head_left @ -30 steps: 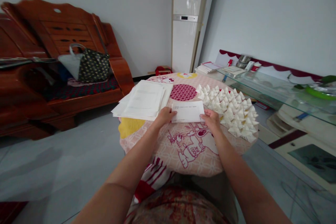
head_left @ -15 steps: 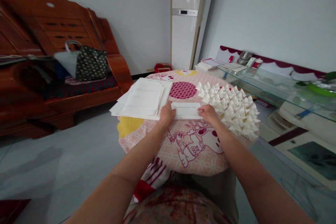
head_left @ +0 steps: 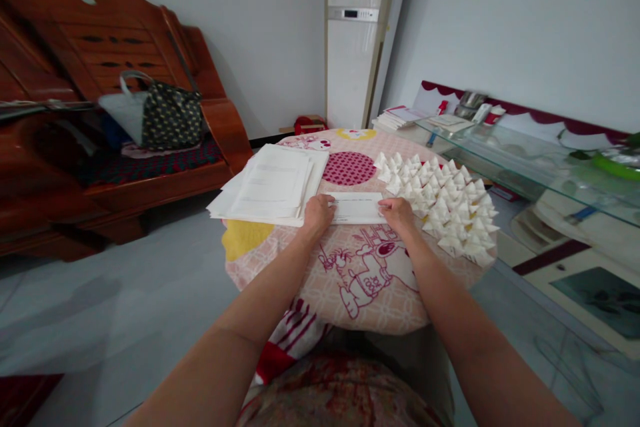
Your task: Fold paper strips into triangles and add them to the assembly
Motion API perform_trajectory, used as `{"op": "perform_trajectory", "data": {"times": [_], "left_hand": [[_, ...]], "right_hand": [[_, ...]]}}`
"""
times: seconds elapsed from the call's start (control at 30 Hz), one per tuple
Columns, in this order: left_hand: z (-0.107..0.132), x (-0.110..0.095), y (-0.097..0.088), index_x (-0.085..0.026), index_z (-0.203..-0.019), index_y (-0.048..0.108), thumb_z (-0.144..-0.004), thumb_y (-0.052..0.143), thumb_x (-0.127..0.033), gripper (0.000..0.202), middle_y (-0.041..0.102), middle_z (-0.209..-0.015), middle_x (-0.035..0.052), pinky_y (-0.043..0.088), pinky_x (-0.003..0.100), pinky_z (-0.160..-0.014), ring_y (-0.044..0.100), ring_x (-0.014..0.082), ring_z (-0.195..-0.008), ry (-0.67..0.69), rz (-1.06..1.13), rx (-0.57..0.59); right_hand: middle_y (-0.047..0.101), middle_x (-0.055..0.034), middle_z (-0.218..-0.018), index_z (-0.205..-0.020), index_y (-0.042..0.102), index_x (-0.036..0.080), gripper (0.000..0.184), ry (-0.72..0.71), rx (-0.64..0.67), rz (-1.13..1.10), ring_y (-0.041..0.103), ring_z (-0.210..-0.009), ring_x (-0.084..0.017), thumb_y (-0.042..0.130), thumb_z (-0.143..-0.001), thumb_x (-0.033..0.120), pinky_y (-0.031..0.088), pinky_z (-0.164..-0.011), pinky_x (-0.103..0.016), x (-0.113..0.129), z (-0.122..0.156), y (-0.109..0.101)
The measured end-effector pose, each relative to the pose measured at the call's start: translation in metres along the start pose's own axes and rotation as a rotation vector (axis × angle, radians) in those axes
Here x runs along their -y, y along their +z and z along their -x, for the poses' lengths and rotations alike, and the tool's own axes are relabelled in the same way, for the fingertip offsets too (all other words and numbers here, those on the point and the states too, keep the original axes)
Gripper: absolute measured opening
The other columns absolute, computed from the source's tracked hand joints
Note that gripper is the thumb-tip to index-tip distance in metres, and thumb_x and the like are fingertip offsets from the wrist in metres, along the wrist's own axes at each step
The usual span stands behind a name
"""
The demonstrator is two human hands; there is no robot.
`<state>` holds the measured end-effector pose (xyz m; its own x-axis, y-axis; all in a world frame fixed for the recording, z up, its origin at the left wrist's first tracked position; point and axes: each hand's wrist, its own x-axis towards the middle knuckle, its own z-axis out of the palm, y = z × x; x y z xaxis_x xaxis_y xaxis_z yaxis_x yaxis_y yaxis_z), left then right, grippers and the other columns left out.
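Note:
A white sheet of paper (head_left: 357, 207), folded into a narrow rectangle, lies on the round table with its pink patterned cloth (head_left: 370, 307). My left hand (head_left: 319, 213) grips its left end, fingers closed over the edge. At the right end, my right hand (head_left: 397, 212) pinches the paper between thumb and fingers. Left of my hands is a loose stack of white papers (head_left: 273, 183), its edges uneven. To the right stand many small folded paper pieces (head_left: 440, 203) with pointed tops, packed in rows.
A wooden sofa (head_left: 120, 47) with a dark patterned bag (head_left: 171, 115) stands at the left. Along the right wall runs a glass-topped cabinet (head_left: 530, 153), with cups and more papers (head_left: 400, 117) on it. A tall white air conditioner (head_left: 353, 67) fills the far corner.
The left thumb, raised before, now lies lower over the paper's left end. Both hands stay on the folded sheet. The whole view has shifted slightly.

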<state>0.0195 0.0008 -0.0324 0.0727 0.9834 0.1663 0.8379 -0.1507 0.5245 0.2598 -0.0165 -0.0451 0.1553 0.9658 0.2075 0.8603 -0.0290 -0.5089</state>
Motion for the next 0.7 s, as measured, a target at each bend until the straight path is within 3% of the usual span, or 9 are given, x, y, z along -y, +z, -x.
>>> {"op": "perform_trajectory", "data": {"times": [0.43, 0.7], "left_hand": [[0.0053, -0.0066, -0.0009, -0.016, -0.123, 0.072, -0.099, 0.048, -0.021, 0.034, 0.073, -0.117, 0.0157, 0.050, 0.035, -0.097, 0.068, 0.0270, -0.110, 0.013, -0.238, 0.079], [0.0077, -0.0057, -0.0004, -0.017, -0.127, 0.069, -0.100, 0.048, -0.020, 0.035, 0.072, -0.120, 0.0138, 0.050, 0.035, -0.101, 0.066, 0.0251, -0.115, 0.024, -0.251, 0.068]], "right_hand": [[0.079, -0.0093, -0.112, -0.109, 0.081, 0.019, 0.031, 0.015, 0.012, 0.032, 0.072, -0.107, -0.023, 0.059, -0.087, 0.018, 0.051, -0.095, -0.028, 0.0041, 0.0035, -0.0027], [0.078, -0.0093, -0.114, -0.113, 0.080, 0.017, 0.033, 0.055, 0.037, 0.055, 0.072, -0.108, -0.020, 0.058, -0.089, 0.018, 0.050, -0.095, -0.024, 0.0096, 0.0046, -0.0064]]}}
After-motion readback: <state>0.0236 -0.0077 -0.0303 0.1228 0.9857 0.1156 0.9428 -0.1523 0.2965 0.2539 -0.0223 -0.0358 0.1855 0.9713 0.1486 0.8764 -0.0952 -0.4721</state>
